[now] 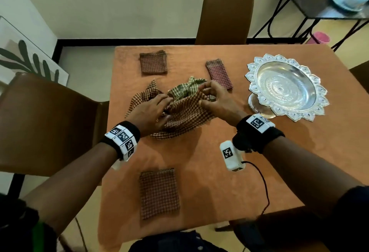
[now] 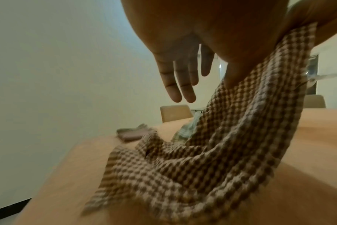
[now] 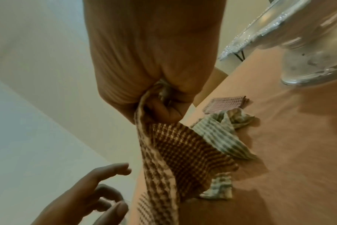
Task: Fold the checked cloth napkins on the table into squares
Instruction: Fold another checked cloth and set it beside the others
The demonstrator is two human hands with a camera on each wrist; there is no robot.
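An unfolded brown checked napkin [image 1: 187, 118] lies crumpled at the table's middle, partly over a green checked napkin [image 1: 183, 89]. My right hand [image 1: 205, 94] pinches the brown napkin's [image 3: 183, 155] edge between thumb and fingers [image 3: 164, 112] and lifts it off the table. My left hand [image 1: 163, 108] hovers over the napkin's left part with straight fingers [image 2: 185, 85]; the brown napkin [image 2: 212, 159] rises past its thumb side. Three folded napkins lie flat: far left [image 1: 153, 62], far right [image 1: 219, 73] and near me [image 1: 159, 191].
A silver pedestal tray [image 1: 257, 72] stands at the table's right, close to my right wrist. A brown chair [image 1: 223, 18] stands at the far side and another [image 1: 46, 124] at the left. A black side table [image 1: 319, 12] stands at the back right.
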